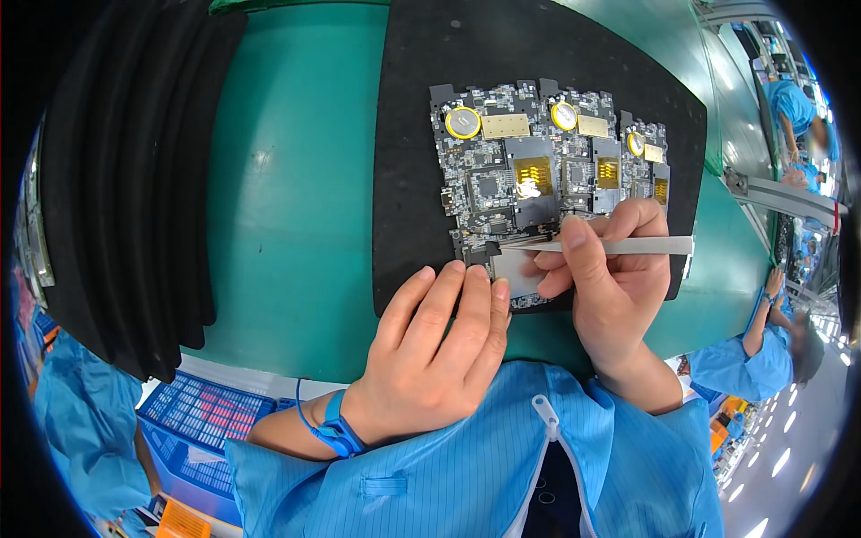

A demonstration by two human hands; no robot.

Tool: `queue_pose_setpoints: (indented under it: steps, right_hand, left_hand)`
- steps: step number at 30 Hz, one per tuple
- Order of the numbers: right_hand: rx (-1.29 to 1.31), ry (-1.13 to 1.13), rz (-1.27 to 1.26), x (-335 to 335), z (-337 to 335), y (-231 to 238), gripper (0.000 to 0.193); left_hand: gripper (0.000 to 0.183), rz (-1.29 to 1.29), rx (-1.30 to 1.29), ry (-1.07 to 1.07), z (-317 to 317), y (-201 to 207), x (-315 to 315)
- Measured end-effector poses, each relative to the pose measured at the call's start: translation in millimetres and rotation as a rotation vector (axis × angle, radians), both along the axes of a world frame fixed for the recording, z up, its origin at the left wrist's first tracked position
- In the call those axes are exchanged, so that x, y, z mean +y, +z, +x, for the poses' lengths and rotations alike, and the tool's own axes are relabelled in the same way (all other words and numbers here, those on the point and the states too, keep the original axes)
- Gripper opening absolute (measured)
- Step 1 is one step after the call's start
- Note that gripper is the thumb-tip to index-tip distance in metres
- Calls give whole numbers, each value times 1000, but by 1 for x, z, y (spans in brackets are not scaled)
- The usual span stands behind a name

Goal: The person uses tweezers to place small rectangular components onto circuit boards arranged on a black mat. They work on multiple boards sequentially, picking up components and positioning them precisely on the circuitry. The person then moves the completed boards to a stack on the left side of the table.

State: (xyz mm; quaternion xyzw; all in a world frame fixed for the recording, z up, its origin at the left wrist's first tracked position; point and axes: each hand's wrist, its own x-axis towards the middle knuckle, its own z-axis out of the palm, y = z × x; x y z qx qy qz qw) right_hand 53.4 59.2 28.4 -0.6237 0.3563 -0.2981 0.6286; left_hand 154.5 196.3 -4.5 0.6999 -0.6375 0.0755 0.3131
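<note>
From here I see the circuit-board panel (pixel 489 186) on the black mat (pixel 405 170), just beyond the left hand (pixel 430 345), whose fingers lie extended at its near-left edge. The right hand (pixel 619 291) pinches pale tweezers (pixel 653 245), long axis left-right, tips just beyond those fingertips; I can read no label or writing.

Black ridged stack (pixel 134 179) at left, beside green worktop (pixel 296 206); blue slotted basket (pixel 179 405) below, orange bin (pixel 184 522) near it; metal rail (pixel 780 197) at right; co-workers (pixel 744 363) in blue smocks on both sides
</note>
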Motion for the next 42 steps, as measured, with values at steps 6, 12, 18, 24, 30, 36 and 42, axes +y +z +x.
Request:
queue_pose_setpoints:
  steps: [6,12,18,24,30,36,42]
  right_hand:
    - [60,-22,-40,2,3,2,24]
    - [76,80,-406,0,-7,-8,25]
    - [-62,153,-446,2,-12,-11,24]
    - [-64,196,-524,7,-6,-16,27]
    - [40,299,-931,1,-5,-11,26]
    - [-11,357,-852,2,-10,-5,30]
    - [-208,-93,-258,-4,-31,7,20]
  left_hand:
    - [19,-9,62,-12,0,-3,-6]
    - [30,151,170,-58,5,16,-8]
    - [33,137,144,-72,3,6,2]
    - [33,107,91,-48,1,2,5]
    - [24,54,81,-22,0,0,2]
    - [23,65,59,-23,1,0,1]
    - [34,135,138,-53,1,4,2]
